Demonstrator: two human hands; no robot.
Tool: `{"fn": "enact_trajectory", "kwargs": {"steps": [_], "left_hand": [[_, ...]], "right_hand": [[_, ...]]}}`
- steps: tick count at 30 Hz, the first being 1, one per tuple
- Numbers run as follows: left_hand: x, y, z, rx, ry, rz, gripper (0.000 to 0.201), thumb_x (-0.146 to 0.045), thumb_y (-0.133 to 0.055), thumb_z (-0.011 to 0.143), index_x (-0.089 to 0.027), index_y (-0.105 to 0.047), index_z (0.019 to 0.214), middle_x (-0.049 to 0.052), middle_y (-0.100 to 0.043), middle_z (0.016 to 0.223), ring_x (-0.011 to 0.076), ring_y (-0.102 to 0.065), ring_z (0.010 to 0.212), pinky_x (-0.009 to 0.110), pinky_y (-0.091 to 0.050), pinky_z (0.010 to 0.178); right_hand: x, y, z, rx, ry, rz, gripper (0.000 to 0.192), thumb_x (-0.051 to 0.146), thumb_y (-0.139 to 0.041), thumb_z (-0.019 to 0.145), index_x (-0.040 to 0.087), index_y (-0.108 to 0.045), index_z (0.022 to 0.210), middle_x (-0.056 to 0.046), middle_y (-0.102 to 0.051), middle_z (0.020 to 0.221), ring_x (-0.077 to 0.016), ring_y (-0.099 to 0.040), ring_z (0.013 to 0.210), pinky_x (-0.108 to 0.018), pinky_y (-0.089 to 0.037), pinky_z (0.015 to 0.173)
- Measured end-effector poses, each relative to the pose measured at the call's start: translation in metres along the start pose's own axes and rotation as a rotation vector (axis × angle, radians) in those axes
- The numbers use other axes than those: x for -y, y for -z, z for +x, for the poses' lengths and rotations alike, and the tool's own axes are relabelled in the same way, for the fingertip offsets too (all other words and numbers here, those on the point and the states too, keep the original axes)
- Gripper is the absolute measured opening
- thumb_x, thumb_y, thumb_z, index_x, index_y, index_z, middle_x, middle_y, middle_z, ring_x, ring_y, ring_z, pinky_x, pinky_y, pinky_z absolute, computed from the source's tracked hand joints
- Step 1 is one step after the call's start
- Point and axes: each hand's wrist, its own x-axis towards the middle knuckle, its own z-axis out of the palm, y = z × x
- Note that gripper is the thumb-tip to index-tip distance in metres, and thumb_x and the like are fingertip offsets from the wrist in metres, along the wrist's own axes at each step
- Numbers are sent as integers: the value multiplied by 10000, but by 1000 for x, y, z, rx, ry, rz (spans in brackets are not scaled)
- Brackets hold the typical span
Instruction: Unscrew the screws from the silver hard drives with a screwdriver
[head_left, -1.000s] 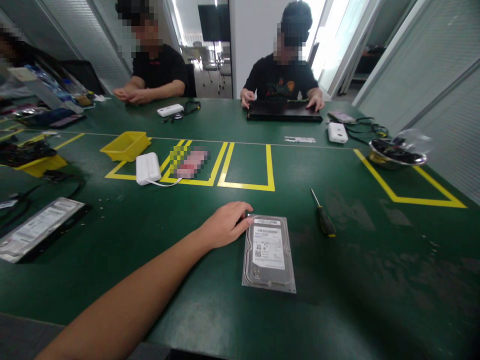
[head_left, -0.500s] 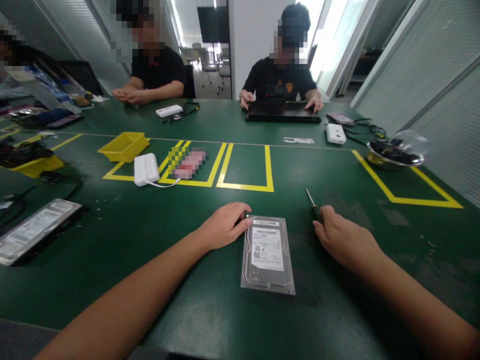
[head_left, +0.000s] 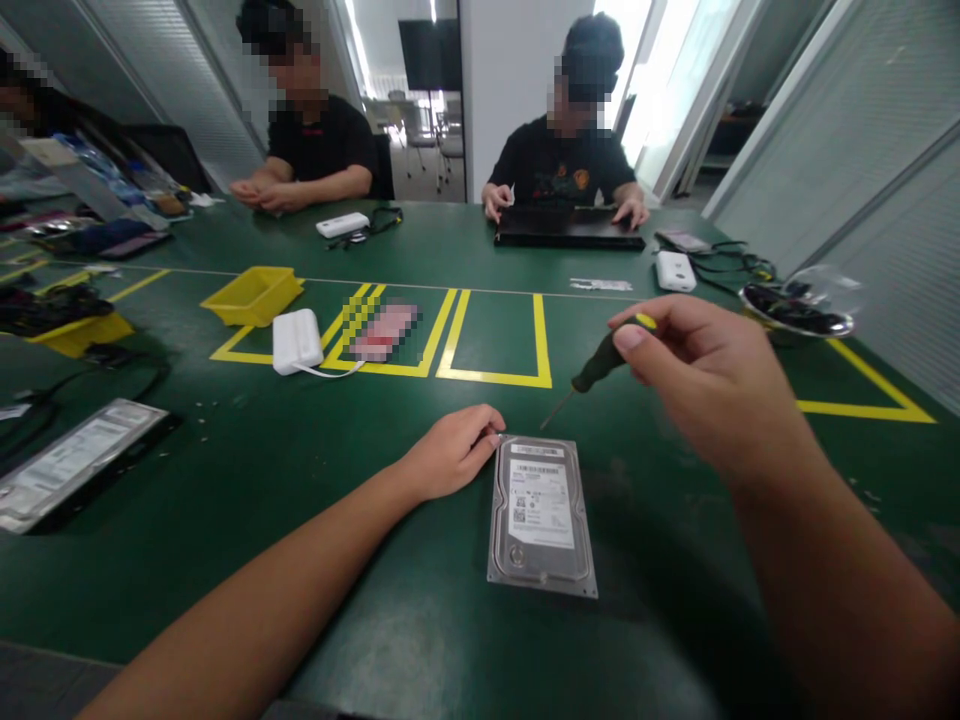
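A silver hard drive (head_left: 541,515) with a white label lies flat on the green table in front of me. My left hand (head_left: 459,450) rests at its upper left corner, thumb and curled fingers closed on the edge there. Raised above the table to the right is my right hand (head_left: 701,370), fingers closed round the dark green handle of a screwdriver (head_left: 598,362) with a yellow-ringed end. The thin shaft slants down to the left, its tip close above the drive's top edge. Whether the tip touches anything I cannot tell.
Another drive (head_left: 79,462) lies at the left. Beyond my hands are a yellow bin (head_left: 253,296), a white power bank (head_left: 296,342) cabled to a phone (head_left: 385,332), and yellow tape outlines. A metal bowl (head_left: 796,318) stands right. Across the table, a person (head_left: 566,165) holds a black panel.
My right hand has lifted the screwdriver and swung it round, from pointing away on the table to pointing down toward the drive's top edge. The left hand stays at the drive's corner.
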Motion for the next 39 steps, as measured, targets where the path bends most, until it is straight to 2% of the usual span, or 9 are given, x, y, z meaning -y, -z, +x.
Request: {"fn": "enact_trajectory", "kwargs": {"steps": [5, 11, 17, 25, 33, 39], "left_hand": [[3, -1, 0, -2, 11, -17, 90, -222, -451, 958, -192, -536, 969, 38, -636, 929, 188, -591, 856, 319, -454, 749], [4, 0, 2, -6, 21, -34, 85, -210, -462, 955, -192, -545, 956, 24, -632, 908, 177, -580, 829, 310, -444, 745], [4, 2, 4, 4, 3, -45, 115, -215, -442, 962, -192, -554, 952, 35, -641, 943, 185, -589, 869, 315, -450, 767], [5, 2, 4, 13, 1, -21, 98, -222, -448, 963, -197, -538, 936, 28, -626, 926, 186, -579, 857, 316, -447, 760], [5, 2, 4, 12, 2, -21, 85, -202, -454, 954, -195, -531, 918, 21, -617, 908, 181, -570, 843, 311, -439, 759], [5, 3, 6, 9, 18, -51, 94, -185, -461, 947, -191, -541, 898, 15, -620, 897, 172, -572, 830, 293, -434, 737]], "right_hand": [[18, -27, 4, 67, 48, 148, 168, 342, -603, 901, 184, -635, 948, 9, -606, 728, -103, -547, 568, -238, -414, 502], [7, -48, 1, 100, 73, 71, 230, 380, -550, 933, 188, -631, 1029, 12, -619, 726, -111, -566, 590, -252, -410, 541], [0, -59, 2, 139, 119, 23, 197, 346, -539, 939, 183, -629, 1001, 27, -619, 685, -109, -567, 598, -256, -409, 604], [-3, -66, 2, 167, 139, 26, 213, 361, -534, 948, 177, -622, 1010, 13, -660, 740, -117, -608, 646, -255, -424, 637], [-4, -66, 2, 182, 152, 1, 225, 362, -533, 952, 171, -622, 1028, 22, -627, 707, -116, -584, 633, -259, -410, 629], [3, -58, 3, 208, 334, -107, 218, 276, -564, 931, 156, -663, 1084, -26, -652, 873, -131, -583, 761, -265, -430, 699]]}}
